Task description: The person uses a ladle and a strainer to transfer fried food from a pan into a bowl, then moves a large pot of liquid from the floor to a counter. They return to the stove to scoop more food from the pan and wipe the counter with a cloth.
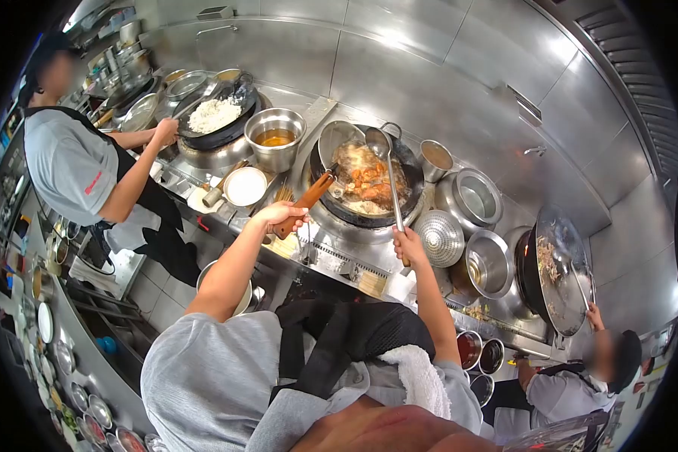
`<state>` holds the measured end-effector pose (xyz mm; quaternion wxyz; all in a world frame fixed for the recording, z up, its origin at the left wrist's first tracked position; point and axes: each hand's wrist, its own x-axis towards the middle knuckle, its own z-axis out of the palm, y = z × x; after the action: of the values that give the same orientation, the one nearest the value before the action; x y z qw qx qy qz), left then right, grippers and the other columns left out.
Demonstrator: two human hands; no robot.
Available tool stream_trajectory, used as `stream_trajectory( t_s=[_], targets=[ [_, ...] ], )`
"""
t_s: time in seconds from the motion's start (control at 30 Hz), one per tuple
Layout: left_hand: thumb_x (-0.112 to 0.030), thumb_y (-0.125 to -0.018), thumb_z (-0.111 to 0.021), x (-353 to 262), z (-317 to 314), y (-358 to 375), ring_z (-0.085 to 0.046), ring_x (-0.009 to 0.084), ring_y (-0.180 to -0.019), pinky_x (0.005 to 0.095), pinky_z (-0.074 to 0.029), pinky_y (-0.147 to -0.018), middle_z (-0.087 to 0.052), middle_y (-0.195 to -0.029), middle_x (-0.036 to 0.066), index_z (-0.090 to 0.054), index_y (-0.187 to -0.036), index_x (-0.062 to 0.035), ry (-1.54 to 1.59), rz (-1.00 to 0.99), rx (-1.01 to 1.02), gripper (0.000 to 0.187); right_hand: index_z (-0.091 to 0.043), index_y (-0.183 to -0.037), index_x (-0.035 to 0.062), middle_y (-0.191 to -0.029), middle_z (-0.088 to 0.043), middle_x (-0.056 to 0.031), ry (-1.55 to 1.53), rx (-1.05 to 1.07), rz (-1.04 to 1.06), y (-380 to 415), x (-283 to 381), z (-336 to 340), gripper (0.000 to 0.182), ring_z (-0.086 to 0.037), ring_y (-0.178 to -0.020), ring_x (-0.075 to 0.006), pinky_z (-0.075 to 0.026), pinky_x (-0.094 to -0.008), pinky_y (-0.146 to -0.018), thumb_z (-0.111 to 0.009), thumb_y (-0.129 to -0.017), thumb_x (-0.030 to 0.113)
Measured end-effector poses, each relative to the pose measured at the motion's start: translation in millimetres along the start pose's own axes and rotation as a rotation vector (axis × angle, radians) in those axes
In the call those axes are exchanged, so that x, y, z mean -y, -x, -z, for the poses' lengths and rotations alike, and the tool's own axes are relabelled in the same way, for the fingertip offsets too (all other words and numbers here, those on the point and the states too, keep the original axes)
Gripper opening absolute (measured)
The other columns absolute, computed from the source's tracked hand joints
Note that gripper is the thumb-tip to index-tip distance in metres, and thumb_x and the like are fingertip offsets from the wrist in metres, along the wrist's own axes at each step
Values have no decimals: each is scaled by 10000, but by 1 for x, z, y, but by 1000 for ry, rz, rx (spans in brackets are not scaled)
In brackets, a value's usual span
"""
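My left hand [285, 217] is closed round the wooden handle [309, 202] of a round strainer [337, 139], which is over the left side of a wok [410, 205]. In my right hand [409, 246] is the long handle of a metal ladle [379, 142]; its bowl is at the wok's far side. Browned food pieces [369, 181] lie in bubbling liquid in the wok, between the two tools.
A metal pot of amber liquid [276, 138] and a white bowl [245, 186] stand left; a perforated bowl [439, 238] and steel pots [488, 264] stand right. Co-workers [75, 151] [580, 384] work at woks on both sides, one with white rice [215, 114].
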<state>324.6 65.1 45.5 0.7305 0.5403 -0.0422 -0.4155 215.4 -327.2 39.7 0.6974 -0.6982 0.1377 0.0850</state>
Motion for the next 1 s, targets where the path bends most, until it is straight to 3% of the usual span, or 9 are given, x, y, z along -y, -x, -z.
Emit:
stream_trajectory(
  t_s=[0.1,0.2,0.23,0.43,0.5,0.77,0.83,0.87,1.0],
  targets=[
    [-193,-948,-629,7,-9,12,-531,98,-576,245,-436,-488,-583,-720,27,-563,-893,-56,-56,37,-195,162,-577,-1066,38,-630,-512,12,319,-127,158,-14,-41,14,286,-466,-471,-82,-379,-273,-390,-605,-928,287],
    [-242,-964,-596,31,17,-16,-466,97,-511,231,-369,-437,-530,-666,12,-512,-900,-102,-20,-108,148,175,-595,-1017,-48,-881,-661,-272,684,-347,320,7,-40,13,364,-657,-854,-413,-491,-498,-779,-632,-852,274],
    [-194,-939,-630,35,20,-21,-500,107,-560,242,-411,-471,-570,-763,27,-551,-1071,-75,49,-13,-101,195,-594,-1007,-22,-894,-660,-268,704,-334,312,2,-46,18,317,-647,-880,-431,-491,-521,-775,-621,-850,252],
    [-171,-932,-636,24,3,4,-514,110,-625,255,-461,-522,-565,-844,49,-538,-1017,-20,-23,-71,-51,199,-580,-1050,59,-878,-670,-241,835,-453,245,71,-16,12,239,-646,-845,-438,-502,-537,-760,-551,-852,190],
    [-157,-932,-630,24,-1,9,-517,112,-628,250,-461,-516,-567,-864,55,-533,-1026,-16,-46,-81,-54,195,-516,-1313,129,-889,-682,-217,972,-411,135,78,-22,17,455,-656,-861,-417,-507,-528,-776,-539,-868,223],
    [-156,-910,-659,27,14,6,-504,102,-568,235,-438,-491,-572,-773,31,-563,-988,-35,-70,-124,-101,174,-525,-1316,181,-956,-679,-194,1009,-470,47,95,-87,58,446,-660,-890,-389,-518,-513,-777,-549,-875,244],
    [-123,-914,-655,23,16,10,-504,82,-572,228,-423,-477,-593,-794,32,-566,-1011,-49,-36,-59,-143,151,-554,-1217,106,-871,-674,-230,1010,-471,-27,117,-73,57,377,-663,-831,-408,-512,-522,-738,-522,-844,148],
    [-123,-909,-664,24,24,9,-509,84,-580,224,-423,-476,-601,-798,32,-570,-1024,-50,-26,-45,-135,165,-539,-1305,160,-817,-661,-222,1003,-485,88,116,-89,66,456,-654,-772,-397,-509,-520,-699,-555,-850,182],
    [-127,-909,-660,12,30,25,-539,108,-608,253,-448,-510,-589,-778,31,-568,-1007,-22,-70,-75,-91,170,-536,-1262,73,-813,-668,-215,914,-455,125,148,-65,60,436,-653,-770,-395,-495,-478,-679,-629,-856,203]
  ],
)
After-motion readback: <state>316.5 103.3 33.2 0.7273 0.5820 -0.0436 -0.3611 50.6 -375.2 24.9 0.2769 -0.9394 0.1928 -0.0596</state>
